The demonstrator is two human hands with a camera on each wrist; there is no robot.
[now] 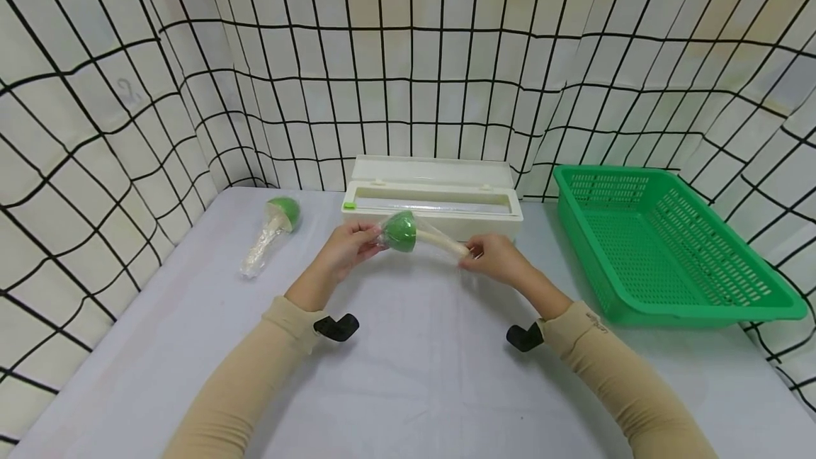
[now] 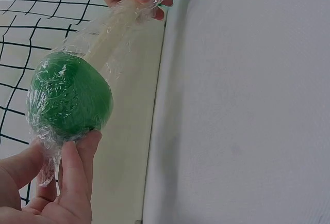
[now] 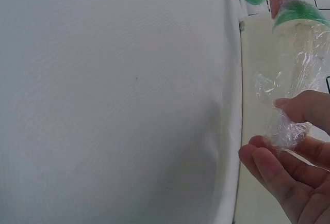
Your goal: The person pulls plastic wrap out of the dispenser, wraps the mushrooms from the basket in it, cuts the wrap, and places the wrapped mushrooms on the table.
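Note:
Between both hands, in front of the white box, a toy mushroom (image 1: 400, 231) with a green cap and cream stem is held up sideways, wrapped in clear cling film. My left hand (image 1: 350, 250) pinches the gathered film at the cap's top; the left wrist view shows the film tail (image 2: 48, 170) between thumb and fingers. At the stem's far end, my right hand (image 1: 496, 258) grips the film-covered tip, with crumpled film (image 3: 289, 131) between thumb and fingers in the right wrist view. A second wrapped mushroom (image 1: 285, 212) lies on the table to the left.
Behind the hands stands a white cling film dispenser (image 1: 433, 219) with its lid (image 1: 433, 170) raised. A green plastic basket (image 1: 676, 314) sits at the right. White table cloth (image 1: 414, 381) covers the surface, and black netting (image 1: 408, 55) rises around the back and sides.

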